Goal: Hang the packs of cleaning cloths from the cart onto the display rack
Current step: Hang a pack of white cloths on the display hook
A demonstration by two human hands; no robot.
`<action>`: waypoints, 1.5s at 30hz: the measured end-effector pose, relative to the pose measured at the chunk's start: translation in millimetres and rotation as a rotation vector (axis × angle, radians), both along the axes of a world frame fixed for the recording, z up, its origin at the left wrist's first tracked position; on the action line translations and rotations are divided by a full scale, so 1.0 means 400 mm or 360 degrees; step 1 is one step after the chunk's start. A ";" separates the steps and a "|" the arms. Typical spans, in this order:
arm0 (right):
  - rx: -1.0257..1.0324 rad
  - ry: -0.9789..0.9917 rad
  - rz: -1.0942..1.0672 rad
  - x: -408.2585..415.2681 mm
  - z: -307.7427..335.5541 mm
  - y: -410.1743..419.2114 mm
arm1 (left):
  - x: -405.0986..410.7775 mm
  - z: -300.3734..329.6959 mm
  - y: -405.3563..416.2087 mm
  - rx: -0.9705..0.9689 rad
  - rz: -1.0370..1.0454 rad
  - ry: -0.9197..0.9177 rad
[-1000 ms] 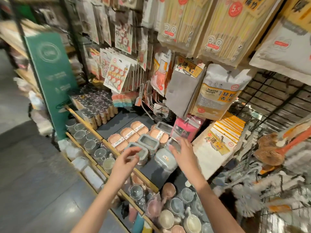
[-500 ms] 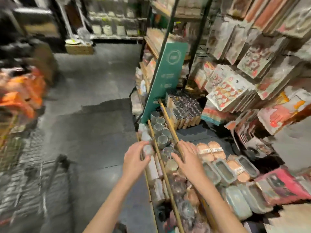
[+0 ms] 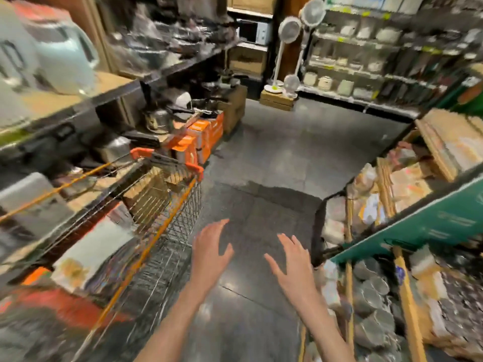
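Note:
A wire shopping cart (image 3: 167, 226) with orange trim stands at the left, blurred by motion. Packs lie inside it: brownish ones (image 3: 146, 192) toward the far end, a pale pack (image 3: 88, 252) and something red nearer me. Which are cleaning cloths I cannot tell. My left hand (image 3: 209, 246) hovers open over the dark floor just right of the cart's side, fingers spread, holding nothing. My right hand (image 3: 290, 259) is open too, level with it, next to the shelf corner on the right. The display rack with hanging packs is out of view.
On the right is a low shelf (image 3: 376, 288) of cups and packaged goods with a green sign panel (image 3: 428, 226). Left shelves hold kettles and cookware. Orange boxes (image 3: 201, 137) sit beyond the cart. Standing fans (image 3: 287, 32) and more shelving line the far wall. Grey floor (image 3: 287, 158) runs between.
The view has swung left from the display rack to the aisle and cart. Both hands have left the shelf and now hover open over the floor.

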State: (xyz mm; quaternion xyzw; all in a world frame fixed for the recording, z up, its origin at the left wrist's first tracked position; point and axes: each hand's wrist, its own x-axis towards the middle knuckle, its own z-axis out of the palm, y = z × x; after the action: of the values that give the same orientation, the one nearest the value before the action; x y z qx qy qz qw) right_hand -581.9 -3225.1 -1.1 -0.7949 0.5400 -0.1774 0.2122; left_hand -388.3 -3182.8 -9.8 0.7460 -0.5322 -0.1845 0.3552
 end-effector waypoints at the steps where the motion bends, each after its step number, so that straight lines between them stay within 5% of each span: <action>1: 0.0005 -0.0017 0.0036 0.054 -0.007 -0.034 | 0.053 -0.005 -0.020 -0.0002 0.0062 -0.0022; 9: 0.0102 -0.0023 0.0467 0.417 -0.036 -0.226 | 0.362 -0.037 -0.088 0.0025 0.0662 0.0050; 23: 0.0287 0.0078 0.1527 0.849 -0.084 -0.550 | 0.541 -0.090 -0.235 0.0276 0.1679 0.0221; 34: 0.0264 0.0266 0.2145 1.207 -0.206 -0.421 | 0.636 -0.196 -0.068 0.0417 0.2486 0.0488; 45: 0.0450 0.0553 0.2310 1.463 -0.421 -0.265 | 0.886 -0.424 -0.012 -0.0325 0.3146 0.1110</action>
State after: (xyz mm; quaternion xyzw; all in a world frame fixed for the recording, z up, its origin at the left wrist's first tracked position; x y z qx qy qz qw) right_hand 3.4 -3331.2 -169.3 -0.9325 -0.0751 0.2054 0.2874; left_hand -33.7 -3187.5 -179.5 0.7203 0.4316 0.0285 0.5424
